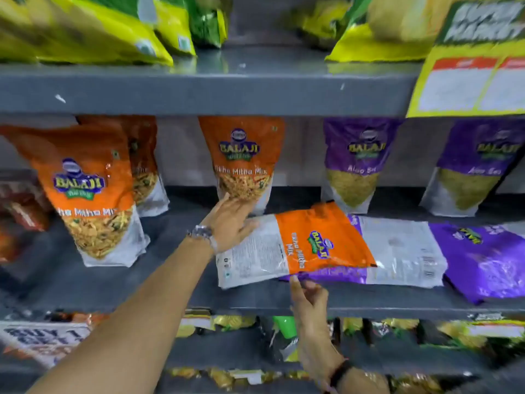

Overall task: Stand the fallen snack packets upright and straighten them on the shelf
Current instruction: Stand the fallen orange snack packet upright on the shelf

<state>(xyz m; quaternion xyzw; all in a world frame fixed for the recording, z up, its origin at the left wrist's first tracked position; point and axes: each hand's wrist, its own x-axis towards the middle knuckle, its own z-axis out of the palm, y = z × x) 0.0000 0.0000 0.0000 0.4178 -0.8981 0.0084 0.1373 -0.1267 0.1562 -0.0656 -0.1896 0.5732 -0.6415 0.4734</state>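
An orange snack packet [298,245] lies flat on the grey middle shelf [142,282], its white back panel to the left. It rests partly on a fallen purple packet [397,251]; another purple packet [488,260] lies flat further right. My left hand [230,223], with a watch on the wrist, rests fingers spread on the orange packet's left end. My right hand [308,291] pinches the front edge where the orange and purple packets overlap; which one it holds is unclear. Orange packets [91,194] [241,160] and purple packets [358,163] [477,166] stand upright behind.
The upper shelf [199,89] holds yellow and green packets [113,32], and a yellow price sign [466,75] hangs at its right end. Red packets [20,206] sit at far left. The lower shelf [397,342] is crowded with mixed packets.
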